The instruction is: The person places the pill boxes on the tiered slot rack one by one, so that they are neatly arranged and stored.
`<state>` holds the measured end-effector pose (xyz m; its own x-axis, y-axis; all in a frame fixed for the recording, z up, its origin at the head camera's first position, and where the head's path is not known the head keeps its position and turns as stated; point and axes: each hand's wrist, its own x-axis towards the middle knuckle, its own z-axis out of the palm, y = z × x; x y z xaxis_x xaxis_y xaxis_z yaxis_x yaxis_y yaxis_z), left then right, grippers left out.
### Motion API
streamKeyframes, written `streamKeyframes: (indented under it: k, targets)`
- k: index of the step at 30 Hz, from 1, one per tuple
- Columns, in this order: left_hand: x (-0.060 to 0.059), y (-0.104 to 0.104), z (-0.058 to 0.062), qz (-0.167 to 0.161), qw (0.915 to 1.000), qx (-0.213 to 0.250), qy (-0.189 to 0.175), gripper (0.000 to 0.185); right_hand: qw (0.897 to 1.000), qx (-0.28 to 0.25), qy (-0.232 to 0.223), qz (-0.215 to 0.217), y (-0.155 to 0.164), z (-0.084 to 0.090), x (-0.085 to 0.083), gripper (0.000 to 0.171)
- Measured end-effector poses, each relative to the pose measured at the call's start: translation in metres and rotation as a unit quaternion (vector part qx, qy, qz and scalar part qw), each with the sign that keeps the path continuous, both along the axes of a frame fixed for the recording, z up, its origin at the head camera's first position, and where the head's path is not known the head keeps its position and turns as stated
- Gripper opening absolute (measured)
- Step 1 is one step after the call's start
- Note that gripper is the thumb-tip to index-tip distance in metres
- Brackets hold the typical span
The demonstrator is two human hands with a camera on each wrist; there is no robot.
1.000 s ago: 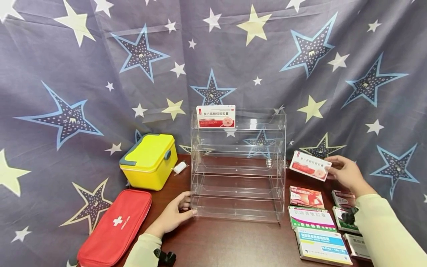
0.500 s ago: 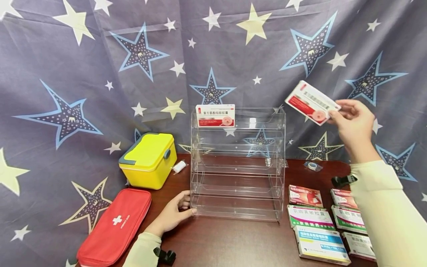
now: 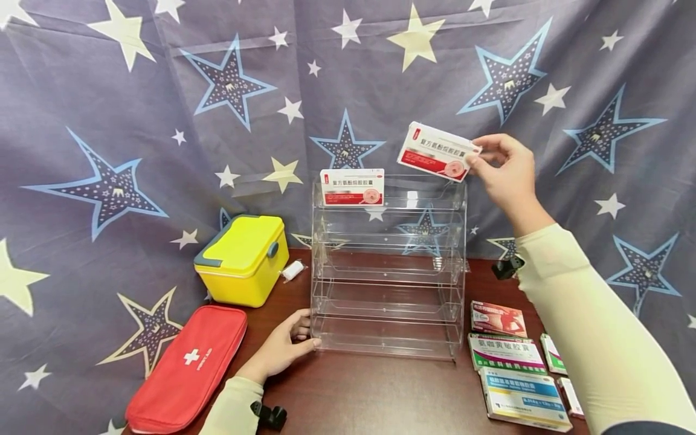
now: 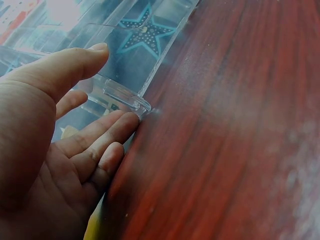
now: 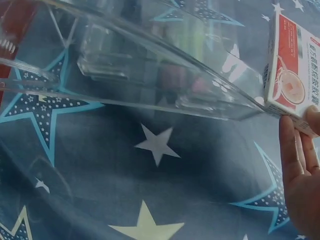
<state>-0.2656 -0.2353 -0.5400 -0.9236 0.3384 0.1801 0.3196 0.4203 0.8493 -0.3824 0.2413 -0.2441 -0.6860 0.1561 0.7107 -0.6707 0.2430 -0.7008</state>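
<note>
Capsule box (image 3: 429,145): pinched by right hand (image 3: 507,175), tilted near top of clear rack (image 3: 385,347) (touched low by left hand (image 3: 280,350) with fingers loosely parted). Likely mid-placement; calls for levelling, then lowering beside matching box (image 3: 352,188).

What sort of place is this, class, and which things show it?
Probably a makeshift pharmacy display: medicine boxes, a clear tiered rack, and a star-patterned cloth hung behind like a backdrop.
</note>
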Motion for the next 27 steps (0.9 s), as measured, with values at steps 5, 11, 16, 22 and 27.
streamKeyframes:
  k: [5, 11, 16, 22, 27]
  targets:
    - [0.000, 0.000, 0.000, -0.002, 1.0000, 0.001, -0.002, 0.064, 0.998, 0.057, -0.020, -0.034, -0.004, -0.006, -0.004, 0.025]
    - [-0.001, 0.000, 0.000, -0.006, 1.0000, 0.006, -0.001, 0.064, 0.991, 0.108, -0.053, -0.057, -0.002, -0.014, -0.005, 0.025]
    - [-0.001, 0.000, -0.001, -0.003, 1.0000, 0.004, -0.003, 0.064, 0.988, 0.135, -0.050, -0.063, 0.000, -0.021, -0.008, 0.023]
    - [-0.001, 0.001, 0.000, 0.001, 1.0000, 0.002, -0.006, 0.064, 0.984, 0.153, -0.050, -0.074, 0.003, -0.025, -0.010, 0.022]
    - [0.000, 0.001, 0.000, -0.002, 1.0000, 0.007, -0.005, 0.064, 0.984, 0.156, -0.053, -0.071, 0.004, -0.026, -0.011, 0.024]
